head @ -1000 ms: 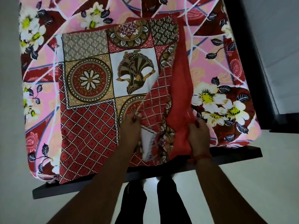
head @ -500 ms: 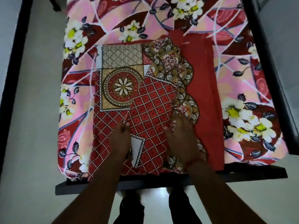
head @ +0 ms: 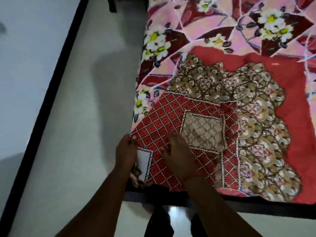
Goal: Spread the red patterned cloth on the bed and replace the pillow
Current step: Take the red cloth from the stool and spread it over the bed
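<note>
Red patterned cloth, folded, rumpled, diamond-lattice print, scalloped floral border

Left hand: arm extended, thumb atop the edge of the red patterned cloth, pinching it. Right hand: palm down, fingers flat on it; blurred.

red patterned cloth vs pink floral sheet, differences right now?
The red patterned cloth is folded over itself in rumpled layers; the pink floral sheet lies flat. The cloth covers only the near end; the sheet runs on past it. The cloth has diamond grids and medallions; the sheet, white flowers. Both rest on the bed.
</note>
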{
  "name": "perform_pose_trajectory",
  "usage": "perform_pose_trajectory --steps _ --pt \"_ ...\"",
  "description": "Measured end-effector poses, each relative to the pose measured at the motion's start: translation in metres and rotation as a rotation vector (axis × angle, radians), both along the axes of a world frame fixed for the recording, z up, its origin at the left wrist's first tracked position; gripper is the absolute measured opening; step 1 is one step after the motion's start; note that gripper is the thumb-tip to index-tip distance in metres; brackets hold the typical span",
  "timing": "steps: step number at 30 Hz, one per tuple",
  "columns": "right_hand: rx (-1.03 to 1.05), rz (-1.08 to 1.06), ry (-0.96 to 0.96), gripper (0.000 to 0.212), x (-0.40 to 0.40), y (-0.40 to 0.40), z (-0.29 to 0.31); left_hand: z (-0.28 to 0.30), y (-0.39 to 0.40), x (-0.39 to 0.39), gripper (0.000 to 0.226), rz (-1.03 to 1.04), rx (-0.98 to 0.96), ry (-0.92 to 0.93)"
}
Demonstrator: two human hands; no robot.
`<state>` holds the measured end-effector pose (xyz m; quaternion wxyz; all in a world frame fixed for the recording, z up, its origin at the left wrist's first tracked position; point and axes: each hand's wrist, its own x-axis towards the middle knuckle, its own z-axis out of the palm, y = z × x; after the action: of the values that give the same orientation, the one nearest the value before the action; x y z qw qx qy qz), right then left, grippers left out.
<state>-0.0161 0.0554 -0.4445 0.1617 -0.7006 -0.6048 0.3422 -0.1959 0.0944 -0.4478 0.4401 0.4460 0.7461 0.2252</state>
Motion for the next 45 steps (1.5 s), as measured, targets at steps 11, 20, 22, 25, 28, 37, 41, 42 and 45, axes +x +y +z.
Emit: perform_pose_trajectory --steps 11,20,22,25,28,37,41,42,45 --pt "0.002 0.257 -0.302 0.091 -0.085 -0.069 -0.015 0.009 0.036 -0.004 0.035 0.073 -0.429 -0.645" --pt "-0.058 -0.091 -0.359 0.083 -0.142 -0.045 -0.022 -0.02 0.081 0.0 0.026 -0.001 -0.547 -0.566" --pt "-0.028 -0.293 -0.317 0.085 -0.155 -0.026 -0.02 -0.023 0.086 -0.005 0.019 -0.042 -0.538 -0.534" --pt "-0.039 -0.452 -0.264 0.092 -0.165 -0.002 -0.015 -0.023 0.086 -0.017 0.03 -0.11 -0.519 -0.585" --pt "-0.078 -0.439 -0.291 0.083 -0.168 0.013 -0.012 -0.024 0.091 -0.033 0.043 -0.236 -0.503 -0.609" --pt "-0.114 -0.583 -0.093 0.059 -0.159 0.012 0.007 -0.018 0.126 0.003 0.054 -0.223 -0.602 -0.815" --pt "-0.07 -0.639 -0.004 0.079 -0.156 0.018 0.012 -0.009 0.169 0.036 0.053 -0.339 -0.562 -0.774" --pt "-0.041 -0.658 -0.011 0.078 -0.156 0.018 0.014 -0.004 0.175 0.044 0.049 -0.365 -0.603 -0.76" --pt "0.046 -0.71 -0.021 0.066 -0.158 0.016 0.021 0.009 0.186 0.067 0.056 -0.404 -0.73 -0.675"
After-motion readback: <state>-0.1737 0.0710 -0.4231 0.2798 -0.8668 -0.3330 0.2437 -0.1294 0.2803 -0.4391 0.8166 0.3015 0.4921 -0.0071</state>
